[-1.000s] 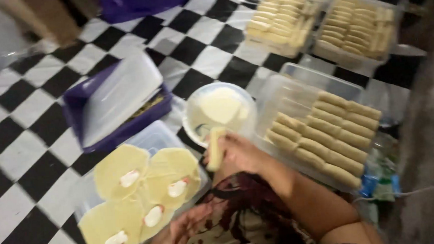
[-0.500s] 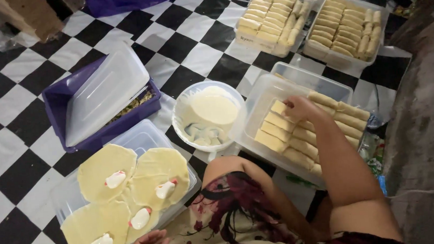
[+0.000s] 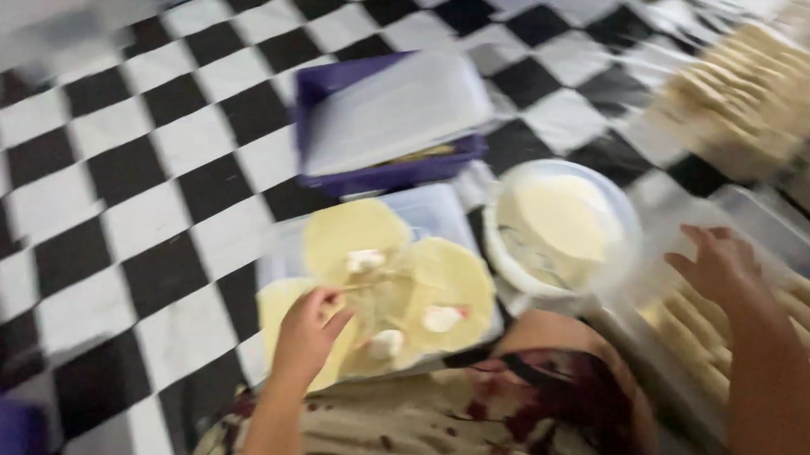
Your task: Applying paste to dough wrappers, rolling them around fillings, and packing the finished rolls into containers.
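**Both hands out over trays of dough on a checkered floor**

Head view, only one, blurry from motion. Person sits on a black-and-white tiled floor (image 3: 146, 223), looking down past a patterned garment (image 3: 470, 418) on the lap.

Left hand (image 3: 307, 332) is at the near edge of a clear tray (image 3: 441, 207) holding round yellow wrappers (image 3: 354, 232), each laid flat with a small white lump of filling (image 3: 442, 318) near the middle. Fingers curl down onto one wrapper, pinching or touching its edge; blur means I can't tell if it really grips. Wrappers overlap side by side, likely so all sit within one arm's reach.

Right hand (image 3: 721, 266) is released, fingers spread, palm down, holding nothing. It hovers over a clear container (image 3: 755, 209) at the right, above rows of pale rolled pieces (image 3: 706, 332) packed tight side by side.

Between the hands: a white bowl (image 3: 562, 228) with pale paste, just beside the wrapper tray and close to both hands.

Behind it: a purple box (image 3: 383, 169) with a clear lid (image 3: 394, 108) resting tilted on top, partly covering it.

Far right: more filled trays (image 3: 749, 99), very blurred.
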